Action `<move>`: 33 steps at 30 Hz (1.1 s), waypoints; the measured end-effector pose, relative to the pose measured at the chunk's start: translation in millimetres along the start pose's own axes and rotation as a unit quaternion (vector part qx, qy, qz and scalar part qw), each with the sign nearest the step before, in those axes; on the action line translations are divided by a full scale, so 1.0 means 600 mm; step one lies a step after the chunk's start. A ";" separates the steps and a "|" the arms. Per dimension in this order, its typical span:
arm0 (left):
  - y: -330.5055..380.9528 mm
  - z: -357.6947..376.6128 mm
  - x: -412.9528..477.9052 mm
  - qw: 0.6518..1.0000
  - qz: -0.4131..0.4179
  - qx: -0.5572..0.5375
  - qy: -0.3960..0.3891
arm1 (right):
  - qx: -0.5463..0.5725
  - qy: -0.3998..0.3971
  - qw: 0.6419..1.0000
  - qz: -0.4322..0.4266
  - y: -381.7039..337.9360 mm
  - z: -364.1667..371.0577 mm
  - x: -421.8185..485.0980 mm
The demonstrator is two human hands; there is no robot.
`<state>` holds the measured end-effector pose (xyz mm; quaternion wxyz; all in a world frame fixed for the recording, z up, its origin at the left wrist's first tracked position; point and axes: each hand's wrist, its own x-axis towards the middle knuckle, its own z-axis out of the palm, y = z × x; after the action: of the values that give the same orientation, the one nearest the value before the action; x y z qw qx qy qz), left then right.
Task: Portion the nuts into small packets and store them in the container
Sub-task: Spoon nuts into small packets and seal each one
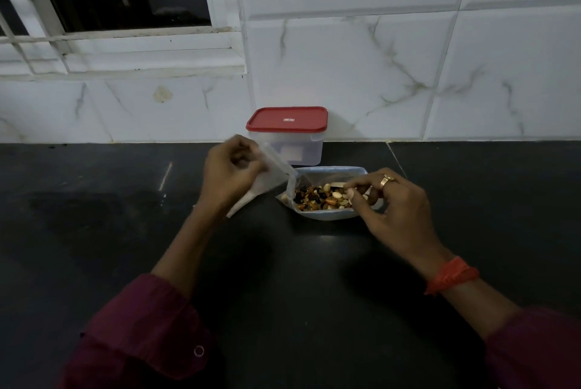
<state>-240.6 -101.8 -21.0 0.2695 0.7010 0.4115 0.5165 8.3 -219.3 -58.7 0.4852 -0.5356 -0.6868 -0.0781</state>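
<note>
My left hand [231, 173] held a small clear packet [271, 179] lifted off the black counter [110, 231], thumb and fingers pinching its upper edge, the packet's mouth tilted toward the nuts. My right hand [394, 204] was at the big open bag [330, 192] of mixed nuts [320, 196], fingertips drawn together into a pinch among them; what exactly they gripped I could not tell. A ring [386, 181] sat on one finger of that hand and an orange thread [452, 275] circled the wrist. The bag lay flat on the counter near its back edge, just in front of the clear container [290, 145], which stood against the tiled wall [408, 58] with its red lid [286, 119] on. The packet's lower end hung just beside the bag's left side. My maroon sleeves [141, 335] were pushed back at the counter's near edge.
</note>
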 end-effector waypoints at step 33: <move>0.045 0.103 -0.077 0.984 0.158 0.048 -0.072 | 0.232 -0.040 0.936 0.260 -0.025 0.004 -0.009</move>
<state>-180.1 -152.5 -42.2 0.1796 0.8048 0.2993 0.4801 -5.5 -227.8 -57.8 0.5712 -0.5710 -0.5412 0.2342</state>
